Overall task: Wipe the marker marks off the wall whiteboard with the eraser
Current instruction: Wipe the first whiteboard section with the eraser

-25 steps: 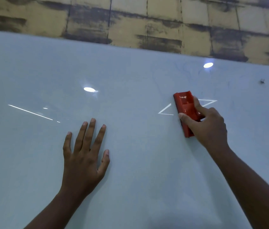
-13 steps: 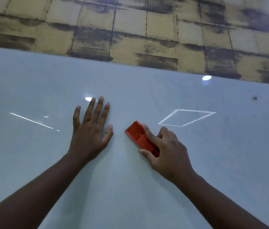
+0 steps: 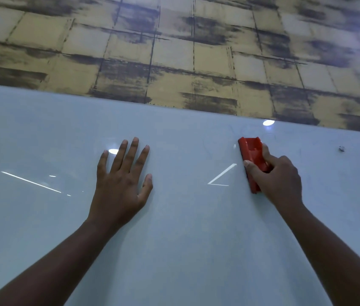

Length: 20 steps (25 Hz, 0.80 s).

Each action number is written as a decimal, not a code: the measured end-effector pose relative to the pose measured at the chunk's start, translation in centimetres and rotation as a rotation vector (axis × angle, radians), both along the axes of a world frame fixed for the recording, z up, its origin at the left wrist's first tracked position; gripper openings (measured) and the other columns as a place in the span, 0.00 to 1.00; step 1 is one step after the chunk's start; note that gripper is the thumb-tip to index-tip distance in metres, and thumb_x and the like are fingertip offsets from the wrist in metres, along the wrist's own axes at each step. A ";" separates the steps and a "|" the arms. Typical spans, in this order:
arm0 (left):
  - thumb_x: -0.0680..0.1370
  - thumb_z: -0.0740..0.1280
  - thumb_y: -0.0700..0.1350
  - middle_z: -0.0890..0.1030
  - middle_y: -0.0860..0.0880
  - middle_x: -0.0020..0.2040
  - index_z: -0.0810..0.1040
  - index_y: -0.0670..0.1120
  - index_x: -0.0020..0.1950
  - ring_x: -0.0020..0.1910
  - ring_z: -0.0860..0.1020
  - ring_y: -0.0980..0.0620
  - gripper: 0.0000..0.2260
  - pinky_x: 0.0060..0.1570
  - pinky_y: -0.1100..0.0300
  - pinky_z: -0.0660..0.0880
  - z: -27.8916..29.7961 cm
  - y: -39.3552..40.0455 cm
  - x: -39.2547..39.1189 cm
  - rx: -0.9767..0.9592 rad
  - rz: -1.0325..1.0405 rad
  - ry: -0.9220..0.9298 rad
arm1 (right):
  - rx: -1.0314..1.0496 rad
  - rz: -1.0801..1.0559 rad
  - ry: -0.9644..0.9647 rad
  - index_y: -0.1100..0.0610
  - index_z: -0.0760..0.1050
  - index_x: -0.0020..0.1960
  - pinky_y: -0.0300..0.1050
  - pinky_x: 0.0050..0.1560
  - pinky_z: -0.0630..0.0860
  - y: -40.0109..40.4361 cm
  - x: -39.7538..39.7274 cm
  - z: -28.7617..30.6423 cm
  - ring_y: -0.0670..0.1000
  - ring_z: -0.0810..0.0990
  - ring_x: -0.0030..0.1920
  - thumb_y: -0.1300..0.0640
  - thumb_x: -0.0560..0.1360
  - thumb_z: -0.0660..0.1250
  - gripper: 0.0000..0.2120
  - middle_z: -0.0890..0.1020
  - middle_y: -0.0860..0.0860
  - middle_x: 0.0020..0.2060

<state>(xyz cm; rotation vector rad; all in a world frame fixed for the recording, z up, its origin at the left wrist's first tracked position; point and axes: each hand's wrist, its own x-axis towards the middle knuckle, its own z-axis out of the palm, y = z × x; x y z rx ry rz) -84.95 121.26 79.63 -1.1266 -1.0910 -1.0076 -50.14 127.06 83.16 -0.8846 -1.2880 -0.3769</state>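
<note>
Right hand [image 3: 278, 175] grips the red eraser [image 3: 250, 160], fingers curled round it, long side upright and flat on the whiteboard [image 3: 185, 250] near its top edge. Left hand [image 3: 121, 184] lies flat on the board, fingers straight and spread, holding nothing. Faint marks [image 3: 269, 134] show above and beside the eraser, so I'd sweep there with even pressure and overlapping passes. Little room upward before the tiled wall [image 3: 174, 51]. Open board right and below. A small fixing [image 3: 341, 148] sits to the right; stop short of it.

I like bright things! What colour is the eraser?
Red; the eraser shows clearly in the head view.
</note>
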 end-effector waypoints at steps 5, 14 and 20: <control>0.84 0.49 0.59 0.52 0.48 0.88 0.55 0.50 0.87 0.87 0.50 0.48 0.32 0.83 0.39 0.49 0.1 -0.1 0.0 -0.027 0.003 -0.005 | 0.118 0.011 -0.269 0.41 0.62 0.80 0.47 0.47 0.75 -3.2 -10.2 0.7 0.55 0.75 0.52 0.35 0.76 0.67 0.36 0.71 0.52 0.48; 0.84 0.49 0.60 0.55 0.49 0.87 0.58 0.52 0.87 0.86 0.53 0.49 0.31 0.83 0.40 0.51 0.2 -0.3 -0.3 -0.016 -0.014 0.002 | 0.110 -0.032 -0.100 0.42 0.67 0.78 0.48 0.47 0.71 -2.0 -7.2 6.5 0.60 0.79 0.55 0.34 0.76 0.66 0.33 0.76 0.56 0.50; 0.84 0.49 0.60 0.55 0.48 0.87 0.59 0.51 0.87 0.86 0.53 0.47 0.31 0.83 0.38 0.51 0.1 -0.2 -0.2 -0.016 -0.028 0.000 | -0.023 0.007 0.216 0.51 0.73 0.74 0.56 0.56 0.75 1.0 3.1 5.4 0.65 0.79 0.61 0.36 0.75 0.71 0.33 0.81 0.61 0.62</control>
